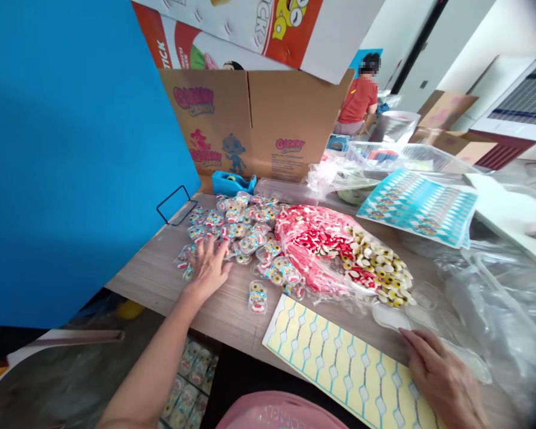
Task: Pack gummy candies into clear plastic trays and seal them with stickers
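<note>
My left hand (pixel 209 265) rests with fingers spread at the near edge of a pile of small clear candy packs (pixel 252 241). A single pack (pixel 258 297) lies apart, nearer to me. At the right, my right hand (pixel 446 378) has its fingertips pinched at the edge of a clear plastic shell (pixel 390 316); its thumb is mostly hidden. Beside that hand lies a pale yellow sticker backing sheet (pixel 335 351) with blue lines. Between the hands, an opened plastic bag holds red-and-white pieces (pixel 308 232) and yellowish eye-shaped pieces (pixel 382 268).
A blue tape dispenser (pixel 233 182) stands before a cardboard carton (pixel 268 131). Blue printed label sheets (pixel 420 205) lie at the right back, near crumpled clear plastic (pixel 495 298). A blue panel (pixel 84 149) borders the left. A person in red (pixel 360 100) sits farther off.
</note>
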Motion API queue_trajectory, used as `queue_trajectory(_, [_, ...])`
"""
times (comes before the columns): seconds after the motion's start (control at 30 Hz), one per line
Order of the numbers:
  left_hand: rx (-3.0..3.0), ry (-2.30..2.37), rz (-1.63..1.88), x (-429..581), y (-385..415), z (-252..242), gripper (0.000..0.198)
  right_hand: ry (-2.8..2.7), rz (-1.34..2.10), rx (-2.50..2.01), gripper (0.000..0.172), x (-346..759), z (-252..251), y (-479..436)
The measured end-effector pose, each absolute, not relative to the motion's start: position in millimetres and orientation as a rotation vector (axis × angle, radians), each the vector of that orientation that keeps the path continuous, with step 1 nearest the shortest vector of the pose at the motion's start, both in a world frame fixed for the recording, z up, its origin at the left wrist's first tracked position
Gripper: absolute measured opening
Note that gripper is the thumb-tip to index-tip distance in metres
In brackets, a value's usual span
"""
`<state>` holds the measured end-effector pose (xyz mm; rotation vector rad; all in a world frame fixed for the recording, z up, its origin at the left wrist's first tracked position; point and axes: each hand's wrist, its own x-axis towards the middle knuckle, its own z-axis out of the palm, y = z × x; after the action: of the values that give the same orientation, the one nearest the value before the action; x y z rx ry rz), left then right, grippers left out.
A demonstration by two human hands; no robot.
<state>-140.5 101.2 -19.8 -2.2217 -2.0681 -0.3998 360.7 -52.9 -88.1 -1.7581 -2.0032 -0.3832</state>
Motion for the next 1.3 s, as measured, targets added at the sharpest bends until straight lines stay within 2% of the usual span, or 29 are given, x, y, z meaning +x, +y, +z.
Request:
queue_trajectory(0.1, [-2.038, -2.169, -0.570, -150.0, 70.1, -26.0, 0.059, -1.956, -0.411, -1.736, 0.028, 357.8, -82.6, -60.3])
queue_trajectory(0.2, [-1.848, -2.388, -0.608, -158.6, 48.1, -34.3, 0.091, -1.891, -0.410, -1.687, 0.031, 329.3, -63.7, -58.4])
queue_trajectory(0.27, [-1.861, -2.498, -0.542, -163.3, 45.0, -38.2, 0.115, -1.986, -0.371, -1.601, 0.044, 291.9, -45.8, -49.3])
queue_trajectory(0.33, [-1.925, -2.530, -0.463, -167.3, 51.4, -40.3, 0.125, -2.147, -0.282, -1.432, 0.057, 244.2, -29.9, -33.9])
queue_trajectory(0.43, [-2.009, -2.491, -0.396, -170.6, 70.3, -41.0, 0.124, -2.382, -0.106, -1.188, 0.084, 171.2, -19.1, -0.3])
queue_trajectory(0.5, [-2.057, -2.450, -0.385, -170.8, 83.2, -40.9, 0.118, -2.491, -0.027, -1.122, 0.093, 132.5, -20.6, 25.6])
queue_trajectory(0.57, [-2.098, -2.416, -0.383, -170.3, 94.2, -41.1, 0.113, -2.539, 0.017, -1.124, 0.090, 105.3, -25.4, 49.2])
queue_trajectory(0.73, [-2.207, -2.354, -0.391, -170.6, 118.2, -40.0, 0.113, -2.584, 0.026, -1.227, 0.069, 75.3, -35.5, 79.8])
queue_trajectory(1.03, [-2.300, -2.300, -0.381, -180.3, 150.9, -39.5, 0.115, -2.612, 0.056, -1.355, 0.074, 51.0, -27.8, 102.0])
queue_trajectory(1.3, [-2.284, -2.341, -0.380, -185.6, 153.3, -35.4, 0.112, -2.497, -0.036, -1.224, 0.063, 45.9, -18.9, 102.9])
